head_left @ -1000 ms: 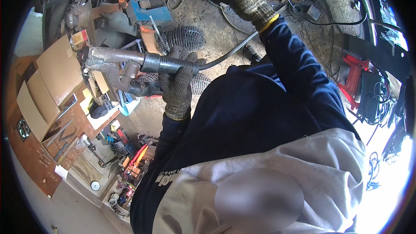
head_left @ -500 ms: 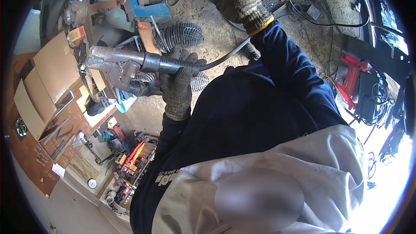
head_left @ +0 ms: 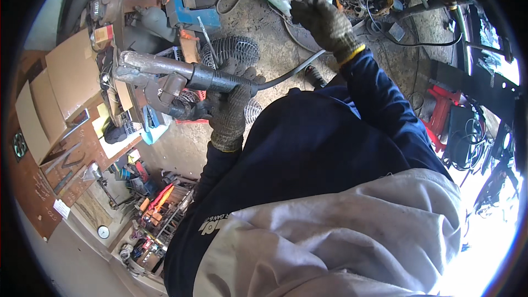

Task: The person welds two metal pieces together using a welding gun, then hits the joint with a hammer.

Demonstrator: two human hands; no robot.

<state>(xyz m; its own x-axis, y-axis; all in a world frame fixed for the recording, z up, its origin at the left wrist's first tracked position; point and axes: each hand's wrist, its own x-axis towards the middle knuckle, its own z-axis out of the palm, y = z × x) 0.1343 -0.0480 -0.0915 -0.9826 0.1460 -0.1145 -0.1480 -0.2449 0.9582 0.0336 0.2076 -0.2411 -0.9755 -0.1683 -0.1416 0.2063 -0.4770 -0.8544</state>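
My left hand [head_left: 231,113], in a worn knitted work glove, is closed around the dark handle of a heavy clamp-like metal tool [head_left: 159,66]. The tool has a thick tubular body and a bulky jaw part underneath. A grey cable [head_left: 294,71] leaves the handle's right end. A thin rod [head_left: 207,38] shows just above my left hand; whether it touches the tool I cannot tell. My right hand [head_left: 328,25], gloved alike with a yellow cuff, is raised at the upper middle, fingers curled in; what they hold, if anything, is hidden.
Beyond the tool stand wire spring-like baskets [head_left: 234,49] and a blue metal piece [head_left: 192,14] with orange parts. Cardboard [head_left: 71,77] lies on the brown bench [head_left: 38,187] at left. Cables [head_left: 407,44] cross the floor at upper right, near a red stand [head_left: 443,110].
My right hand has moved down and to the right, away from the tangle of pale tubing. My left hand keeps its hold on the tool; the view has shifted slightly.
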